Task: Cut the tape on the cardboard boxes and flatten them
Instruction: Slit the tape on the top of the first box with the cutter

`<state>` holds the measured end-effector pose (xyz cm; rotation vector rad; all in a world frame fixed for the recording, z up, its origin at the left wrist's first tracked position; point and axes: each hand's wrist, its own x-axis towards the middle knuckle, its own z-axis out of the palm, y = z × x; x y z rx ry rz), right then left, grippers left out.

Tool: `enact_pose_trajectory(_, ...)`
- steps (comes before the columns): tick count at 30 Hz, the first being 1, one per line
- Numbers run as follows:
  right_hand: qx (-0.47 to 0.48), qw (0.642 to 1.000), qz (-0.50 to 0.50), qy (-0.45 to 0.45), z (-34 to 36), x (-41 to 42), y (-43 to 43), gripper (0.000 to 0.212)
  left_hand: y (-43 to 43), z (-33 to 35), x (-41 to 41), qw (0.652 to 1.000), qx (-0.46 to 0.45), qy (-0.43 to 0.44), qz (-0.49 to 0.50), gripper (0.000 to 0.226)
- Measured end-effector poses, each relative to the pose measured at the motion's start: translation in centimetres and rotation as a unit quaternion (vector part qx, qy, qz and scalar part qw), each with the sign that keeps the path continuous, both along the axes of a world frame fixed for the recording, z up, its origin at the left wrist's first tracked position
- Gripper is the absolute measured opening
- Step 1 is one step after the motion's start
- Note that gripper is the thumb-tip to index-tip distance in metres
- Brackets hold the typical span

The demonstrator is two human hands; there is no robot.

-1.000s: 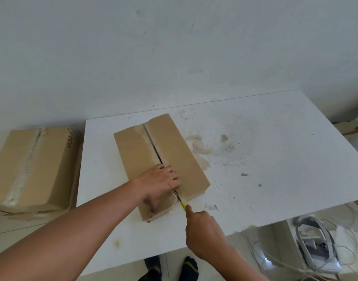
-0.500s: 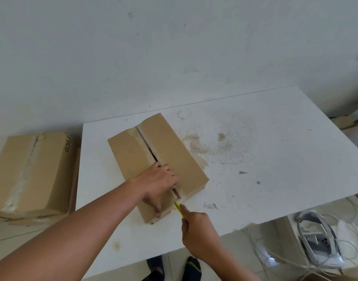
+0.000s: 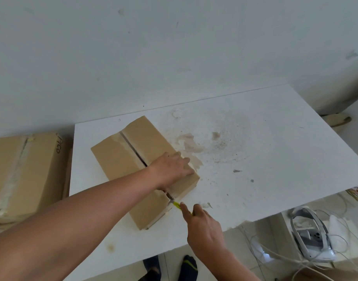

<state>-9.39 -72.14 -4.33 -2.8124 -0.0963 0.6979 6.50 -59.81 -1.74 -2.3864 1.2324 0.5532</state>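
Cutter tip at near end of box seam, other hand flat on flap

Cardboard box (image 3: 121, 159) lies flat on white table (image 3: 275, 149), just ahead and left of the right hand's grip. Top seam (image 3: 134, 149) runs the box's length and gapes dark along the far half, with pale tape residue on both edges. Right hand (image 3: 202, 226) has its fingers curled tight round a yellow cutter (image 3: 176, 204), index finger stretched along the handle. Only a short yellow bit shows past the fingers. Cutter tip touches the box's near end face, right on the seam line. Blade itself too small to make out. Left hand (image 3: 172, 169) sits just beyond the grip, palm down on the right-hand flap. Its fingers are straight and spread, pressing, holding nothing, thumb side at the seam. Left forearm crosses over the near left flap.

Outward from the grip:
- Brown stains (image 3: 192, 147) on the table ahead and right, past the left hand.
- Second box (image 3: 42, 169) well left of the grip, off the table and lower, whitish tape along its top seam, handwriting near one edge.
- Two feet in dark socks (image 3: 189, 266) with yellow trim, below the grip under the table edge.
- White headset-like device (image 3: 307, 238) right of the grip and lower, on the floor among white cables (image 3: 279, 257).
- Cardboard scrap (image 3: 336, 120) far right, past the table corner.
- Grey-white wall (image 3: 174, 57) behind everything.
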Motion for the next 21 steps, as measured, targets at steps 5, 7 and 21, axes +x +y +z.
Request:
enact_pose_trajectory(5,0.001,0.999,0.007,-0.054,-0.8,0.6,-1.5,0.071,-0.7,0.0,-0.4,0.998,0.012,0.056,0.015,0.091)
enact_pose_trajectory(7,0.001,0.997,0.008,-0.082,-1.5,0.8,-2.3,0.069,-0.5,0.0,-0.5,0.996,0.01,0.076,0.034,0.096)
enact_pose_trajectory(21,-0.03,0.975,0.016,-0.221,-3.3,4.2,-6.0,0.075,0.6,-0.7,-1.4,0.992,-0.029,0.101,0.074,0.1)
